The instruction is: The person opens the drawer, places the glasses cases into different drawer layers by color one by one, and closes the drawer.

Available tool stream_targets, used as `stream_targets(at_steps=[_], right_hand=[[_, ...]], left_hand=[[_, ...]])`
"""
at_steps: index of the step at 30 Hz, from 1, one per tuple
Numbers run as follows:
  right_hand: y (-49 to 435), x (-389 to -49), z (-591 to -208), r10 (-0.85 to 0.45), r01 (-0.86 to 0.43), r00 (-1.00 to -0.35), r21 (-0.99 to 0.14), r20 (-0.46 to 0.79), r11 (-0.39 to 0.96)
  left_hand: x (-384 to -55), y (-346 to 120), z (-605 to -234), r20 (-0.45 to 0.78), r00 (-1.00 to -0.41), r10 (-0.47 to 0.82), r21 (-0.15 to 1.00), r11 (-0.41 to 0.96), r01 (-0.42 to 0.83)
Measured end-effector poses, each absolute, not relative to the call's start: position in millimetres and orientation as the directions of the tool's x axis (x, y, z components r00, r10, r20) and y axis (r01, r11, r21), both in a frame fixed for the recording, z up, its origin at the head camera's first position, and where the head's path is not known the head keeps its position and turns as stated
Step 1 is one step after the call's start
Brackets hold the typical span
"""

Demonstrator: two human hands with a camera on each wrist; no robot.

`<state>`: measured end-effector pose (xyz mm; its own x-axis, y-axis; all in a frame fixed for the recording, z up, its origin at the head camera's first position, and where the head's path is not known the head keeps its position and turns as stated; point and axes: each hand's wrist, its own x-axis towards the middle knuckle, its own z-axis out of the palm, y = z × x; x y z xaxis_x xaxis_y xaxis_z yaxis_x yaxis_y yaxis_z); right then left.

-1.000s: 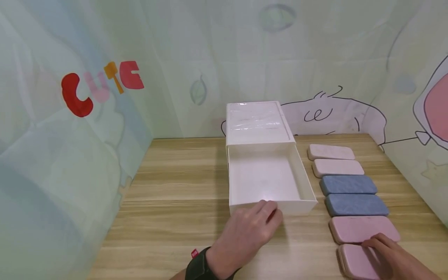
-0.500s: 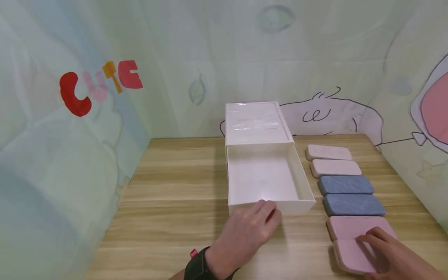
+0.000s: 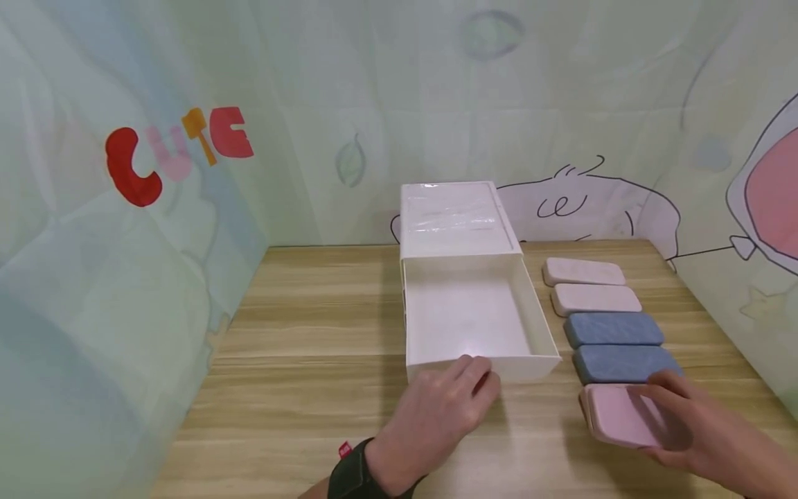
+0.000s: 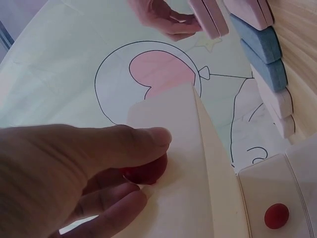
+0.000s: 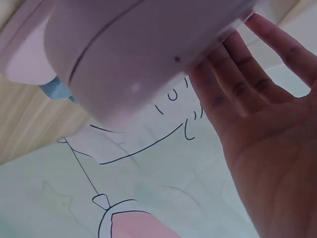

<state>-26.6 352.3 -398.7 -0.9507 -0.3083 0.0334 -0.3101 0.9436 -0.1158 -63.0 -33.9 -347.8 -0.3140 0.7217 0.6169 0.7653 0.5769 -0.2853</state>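
Toward the lower right of the head view, the right hand [image 3: 711, 426] grips a pink case [image 3: 630, 416], fingers bent over its far edge and thumb at its near side, holding it above the table [image 3: 312, 333]. From the head it hides most of a second pink case [image 4: 252, 12], which shows at the top right of the left wrist view. Beyond these, running up the right side of the head frame, lie two blue cases [image 3: 614, 328] and then two pale pink cases [image 3: 596, 298], close together in a row. At lower centre the left hand [image 3: 445, 409], a dark band [image 3: 352, 475] round its wrist, covers part of the front of a white drawer [image 3: 467, 312]; the left wrist view shows thumb and fingers closed narrowly about a red knob [image 4: 151, 171]. The drawer juts from a white box [image 3: 461, 218] at mid-frame, and another red knob [image 4: 276, 216] sits at lower right of the left wrist view. A printed backdrop [image 3: 312, 83] fills the upper frame, with "CUTE" lettering [image 3: 233, 132] at upper left.
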Motion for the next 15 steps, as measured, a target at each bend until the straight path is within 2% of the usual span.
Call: stream_targets(at_steps=[4, 10, 15], right_hand=[[349, -34, -391, -0.357, -0.368, -0.929, -0.116, 0.101, 0.923], [349, -43, -377, -0.436, -0.466, -0.866, -0.078, 0.246, 0.881], [347, -49, -363, -0.408, -0.433, -0.880, -0.058, 0.243, 0.900]], left_hand=[[-62, -34, -347, 0.604, -0.341, 0.721, -0.259, 0.581, 0.771], [-62, -34, -348, 0.607, -0.338, 0.719, -0.261, 0.582, 0.770], [-62, -34, -349, 0.604, -0.336, 0.723, -0.266, 0.580, 0.770]])
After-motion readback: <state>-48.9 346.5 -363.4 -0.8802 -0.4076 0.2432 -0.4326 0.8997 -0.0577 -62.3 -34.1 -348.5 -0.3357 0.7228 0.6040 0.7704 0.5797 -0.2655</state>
